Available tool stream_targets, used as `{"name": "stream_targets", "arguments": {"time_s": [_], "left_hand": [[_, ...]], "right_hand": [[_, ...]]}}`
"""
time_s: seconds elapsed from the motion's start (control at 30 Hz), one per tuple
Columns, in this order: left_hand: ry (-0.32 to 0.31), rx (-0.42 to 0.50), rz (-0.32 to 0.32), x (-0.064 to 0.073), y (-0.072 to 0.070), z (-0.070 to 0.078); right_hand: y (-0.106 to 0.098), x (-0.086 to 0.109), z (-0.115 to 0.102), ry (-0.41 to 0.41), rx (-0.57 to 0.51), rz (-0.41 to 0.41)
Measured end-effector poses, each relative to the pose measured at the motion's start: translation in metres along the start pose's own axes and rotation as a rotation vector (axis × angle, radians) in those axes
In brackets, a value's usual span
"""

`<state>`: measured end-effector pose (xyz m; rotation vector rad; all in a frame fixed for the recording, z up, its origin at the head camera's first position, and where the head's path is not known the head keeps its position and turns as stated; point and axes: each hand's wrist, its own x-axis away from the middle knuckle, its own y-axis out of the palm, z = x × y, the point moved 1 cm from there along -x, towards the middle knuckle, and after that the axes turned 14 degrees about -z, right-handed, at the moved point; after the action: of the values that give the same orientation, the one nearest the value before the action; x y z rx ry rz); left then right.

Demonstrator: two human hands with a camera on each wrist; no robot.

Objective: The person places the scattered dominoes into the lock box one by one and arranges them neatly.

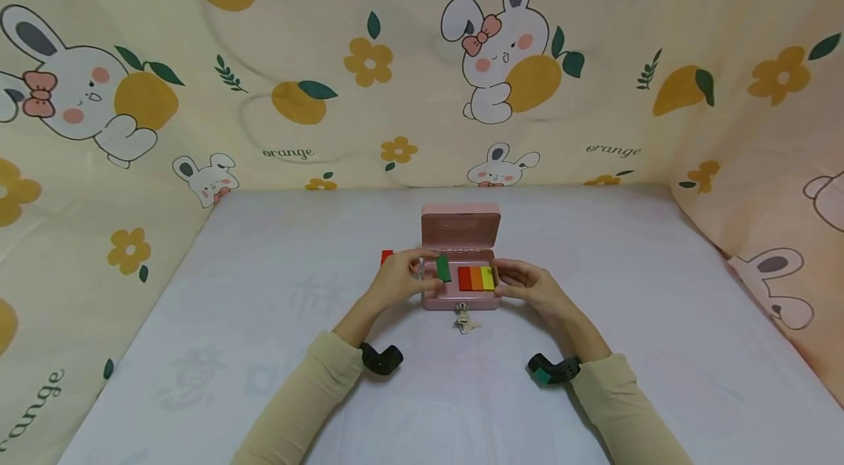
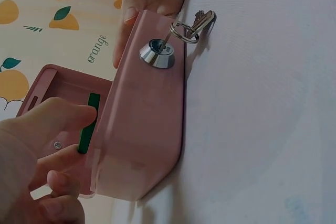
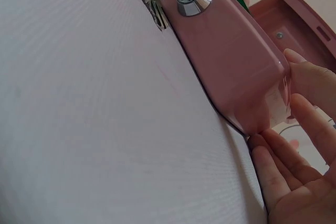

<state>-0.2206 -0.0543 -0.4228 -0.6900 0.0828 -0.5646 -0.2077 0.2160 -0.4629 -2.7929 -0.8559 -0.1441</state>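
A small pink metal box (image 1: 451, 302) stands on the white tabletop with its lid (image 1: 461, 227) raised. Inside lie a red block (image 1: 464, 279), an orange block (image 1: 476, 279) and a yellow block (image 1: 487, 278) side by side. Over the box's left part, my left hand (image 1: 398, 280) pinches a flat green block (image 2: 90, 123) between thumb and finger. My right hand (image 1: 535, 289) rests against the box's right end. In the right wrist view its thumb (image 3: 310, 74) touches the rim near the front corner, while the other fingers lie along the outer side.
Keys on a ring (image 1: 465, 326) hang from the lock (image 2: 158, 54) on the box's front. Another red piece (image 1: 387, 256) lies left of the box, partly behind my left hand. A patterned cloth (image 1: 409, 106) rises behind and beside the table (image 1: 297, 377).
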Motion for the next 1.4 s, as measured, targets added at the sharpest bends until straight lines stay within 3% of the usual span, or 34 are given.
{"name": "stream_targets", "arguments": {"time_s": [0.87,1.4], "left_hand": [[0.012,-0.063,-0.027,-0.009,0.005,0.002],[0.033,-0.097,-0.065,-0.015,0.012,-0.002]], "right_hand": [[-0.002,-0.001,-0.002,-0.027,0.011,-0.007],[-0.001,0.001,-0.001,-0.001,0.005,-0.005]]}}
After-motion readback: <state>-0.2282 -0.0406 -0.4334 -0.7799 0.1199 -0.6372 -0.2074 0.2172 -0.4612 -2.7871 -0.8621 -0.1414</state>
